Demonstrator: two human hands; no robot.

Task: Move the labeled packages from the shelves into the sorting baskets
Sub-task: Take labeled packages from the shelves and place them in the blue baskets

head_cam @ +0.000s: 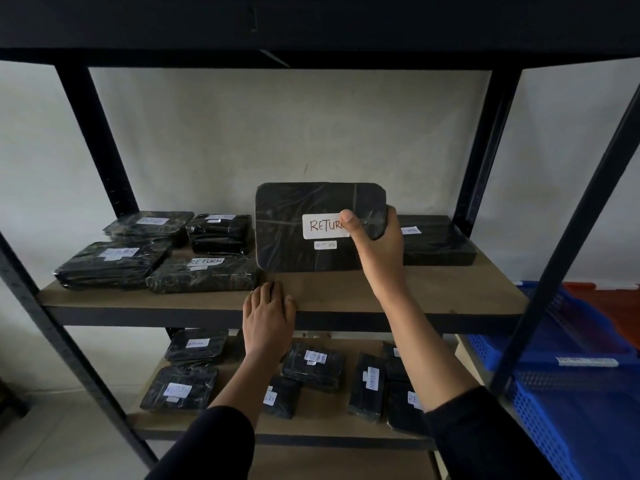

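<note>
My right hand (377, 237) grips a flat black wrapped package (298, 230) by its right edge, thumb on the white "RETURN" label. The package stands tilted upright above the middle shelf board (346, 289). My left hand (268, 313) rests flat on the shelf's front edge, fingers straight, holding nothing. Several more black labelled packages lie on the shelf at left (204, 273) and one at right (436, 240). Blue sorting baskets (571, 393) stand at the lower right.
The lower shelf (322, 420) holds several more black labelled packages. Black metal uprights (93, 140) frame the rack on both sides, with a diagonal post (568, 244) at right. A dark shelf overhangs at the top. A pale wall is behind.
</note>
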